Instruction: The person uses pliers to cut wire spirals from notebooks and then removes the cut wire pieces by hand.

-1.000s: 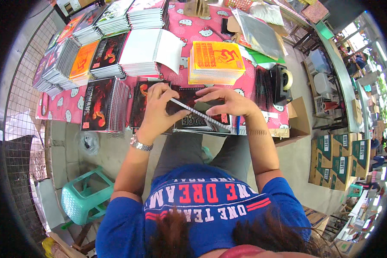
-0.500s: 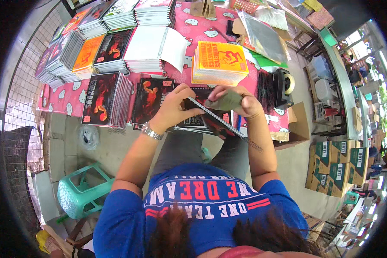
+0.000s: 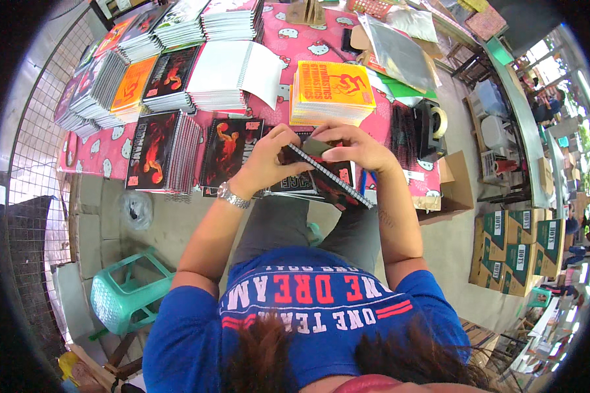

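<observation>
My left hand [image 3: 267,160] grips a dark-covered notebook [image 3: 337,190] at its upper left end, thumb on the near side. The notebook tilts down to the right, its wire spiral [image 3: 332,173] along the upper edge. My right hand [image 3: 360,148] pinches a flat grey-green piece [image 3: 316,147] against the upper part of the spiral; its exact kind I cannot make out. Beneath my hands lie more dark notebooks, partly hidden. Left of my left hand is a black notebook with a red basketball figure [image 3: 232,147].
Beyond my hands stands an orange notebook stack [image 3: 332,92]. More stacks and an open white-paged pile [image 3: 219,75] fill the table's left. At right are black wire coils [image 3: 403,136] and a tape dispenser [image 3: 431,134]. A green stool [image 3: 115,298] stands at lower left, cartons [image 3: 518,252] at right.
My right hand has moved slightly left, bringing the grey-green piece closer to the left hand. The coil end that stuck out past the notebook's lower end no longer shows clearly.
</observation>
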`<state>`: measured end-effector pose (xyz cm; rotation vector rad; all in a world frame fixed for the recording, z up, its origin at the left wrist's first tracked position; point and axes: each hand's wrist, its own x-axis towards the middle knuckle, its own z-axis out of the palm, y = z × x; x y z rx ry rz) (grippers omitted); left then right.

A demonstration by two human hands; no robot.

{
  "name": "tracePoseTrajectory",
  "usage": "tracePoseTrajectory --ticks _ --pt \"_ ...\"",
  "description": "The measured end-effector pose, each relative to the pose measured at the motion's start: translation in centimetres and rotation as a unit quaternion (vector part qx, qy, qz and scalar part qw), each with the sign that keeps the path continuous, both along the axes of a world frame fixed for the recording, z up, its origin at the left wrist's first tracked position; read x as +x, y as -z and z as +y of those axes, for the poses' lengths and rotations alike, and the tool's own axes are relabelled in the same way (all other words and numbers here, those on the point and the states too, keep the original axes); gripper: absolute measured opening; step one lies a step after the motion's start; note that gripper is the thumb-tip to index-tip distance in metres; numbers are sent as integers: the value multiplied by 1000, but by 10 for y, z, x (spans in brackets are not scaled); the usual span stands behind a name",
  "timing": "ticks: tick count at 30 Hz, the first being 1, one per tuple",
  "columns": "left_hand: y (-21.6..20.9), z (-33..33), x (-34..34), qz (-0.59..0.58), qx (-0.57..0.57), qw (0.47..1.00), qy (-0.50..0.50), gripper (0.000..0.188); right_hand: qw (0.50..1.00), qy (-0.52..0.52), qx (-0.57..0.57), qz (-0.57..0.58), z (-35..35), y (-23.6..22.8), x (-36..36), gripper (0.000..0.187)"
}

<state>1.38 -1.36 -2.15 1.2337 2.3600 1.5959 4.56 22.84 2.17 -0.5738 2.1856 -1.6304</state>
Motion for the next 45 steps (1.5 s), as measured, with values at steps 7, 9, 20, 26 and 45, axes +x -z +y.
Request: tracePoseTrajectory --ticks 7,9,20,26,45 --pt "1 2 0 57 27 998 -17 42 976 69 172 110 9 22 6 37" --pt "0 1 5 -62 15 996 -70 40 956 279 73 56 32 41 26 36" --pt "19 5 29 -141 203 952 -178 11 588 596 516 181 112 178 158 61" --pt "22 9 26 -103 165 956 -218 15 745 407 484 210 37 174 123 64" --pt "20 -4 32 -70 162 969 -174 9 880 256 197 348 -84 29 97 67"
